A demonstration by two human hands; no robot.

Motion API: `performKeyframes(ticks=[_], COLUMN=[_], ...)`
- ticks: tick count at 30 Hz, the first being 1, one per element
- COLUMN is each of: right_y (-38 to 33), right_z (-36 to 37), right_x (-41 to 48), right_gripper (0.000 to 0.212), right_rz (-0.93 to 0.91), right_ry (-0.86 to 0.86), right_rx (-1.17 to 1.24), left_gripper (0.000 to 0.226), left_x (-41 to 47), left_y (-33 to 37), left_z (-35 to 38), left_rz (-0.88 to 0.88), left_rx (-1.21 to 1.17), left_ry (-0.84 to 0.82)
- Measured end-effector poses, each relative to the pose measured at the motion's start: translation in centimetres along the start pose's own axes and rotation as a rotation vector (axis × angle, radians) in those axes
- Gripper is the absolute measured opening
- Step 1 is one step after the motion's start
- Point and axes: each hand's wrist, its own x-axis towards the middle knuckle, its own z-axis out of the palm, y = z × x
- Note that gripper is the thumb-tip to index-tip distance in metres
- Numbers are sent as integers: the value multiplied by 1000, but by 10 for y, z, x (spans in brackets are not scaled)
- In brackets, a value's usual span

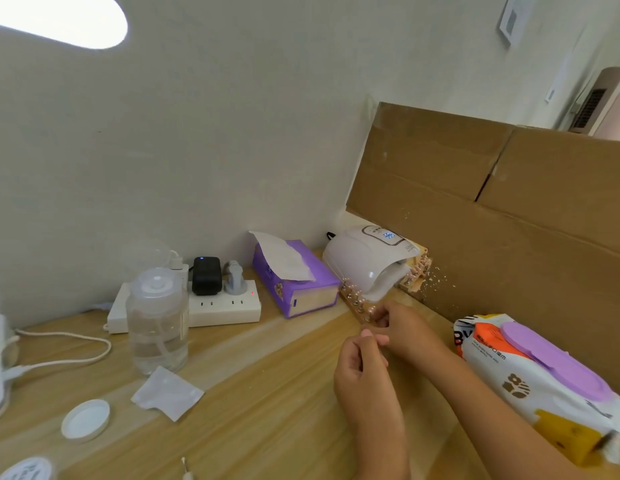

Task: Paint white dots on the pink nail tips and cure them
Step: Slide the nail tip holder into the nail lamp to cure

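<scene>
A wooden strip carrying several pink nail tips lies on the table and runs under the white curing lamp. Its far end with more tips sticks out behind the lamp. The lamp's display is lit. My right hand is at the near end of the strip, its curled fingertips pinching that end. Just in front of it, my left hand has its fingers curled and its thumb touching the right hand's fingers; I see nothing in it.
A purple tissue box stands left of the lamp, beside a white power strip and a clear pump bottle. A wet-wipes pack lies at the right below a cardboard sheet. A folded wipe and a white lid lie near left.
</scene>
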Motion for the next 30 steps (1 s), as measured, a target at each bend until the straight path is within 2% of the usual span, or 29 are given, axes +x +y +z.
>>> performKeyframes(ticks=[8,14,17,20,22,24,26,30], right_y=[15,20,19,19,16,12,12,14], right_z=[-72,-82,-61,-33,-18,-10,-5,3], right_x=[-13,24,48,73,89,98,100,83], right_gripper=[24,45,42,48,39,23,19,7], right_rz=[60,66,67,46,92,138,142,160], right_ry=[34,54,85,198,211,188,273,823], right_rx=[-367,-333,-296,-271,-246,-90,206,661], left_gripper=[34,34,33,34,35,37,38,37], left_x=[2,-1,0,4,7,10,13,12], left_y=[4,5,4,4,2,1,0,-1], left_z=[-1,-3,-4,-2,-1,-1,0,1], left_rz=[-62,-70,-69,-67,-67,-64,-64,-56], left_rx=[-51,-66,-43,-44,-45,-43,-39,-6], left_ry=[10,1,-4,1,8,10,10,-1])
